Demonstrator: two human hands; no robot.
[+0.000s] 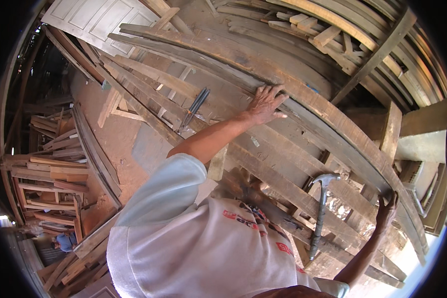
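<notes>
Long curved weathered wooden plank (333,114) runs diagonally from upper left to lower right of the frame, top of a stack of rough boards. Left hand (264,103), centre-upper frame, fingers spread flat, palm pressing on the plank's upper stretch. Right hand (386,207), lower right, fingers curled over the plank's lower edge, gripping it; cannot tell how tight. Steel claw hammer with dark handle (321,213) lies loose on the boards just left of the right hand, head up, handle toward the lower edge. Dark metal pliers-like tool (193,109) rests on the boards left of the left hand, well apart. White panelled door (97,19) at upper left. Stacked wooden frames (52,174) at far left on reddish dirt floor (119,136)
</notes>
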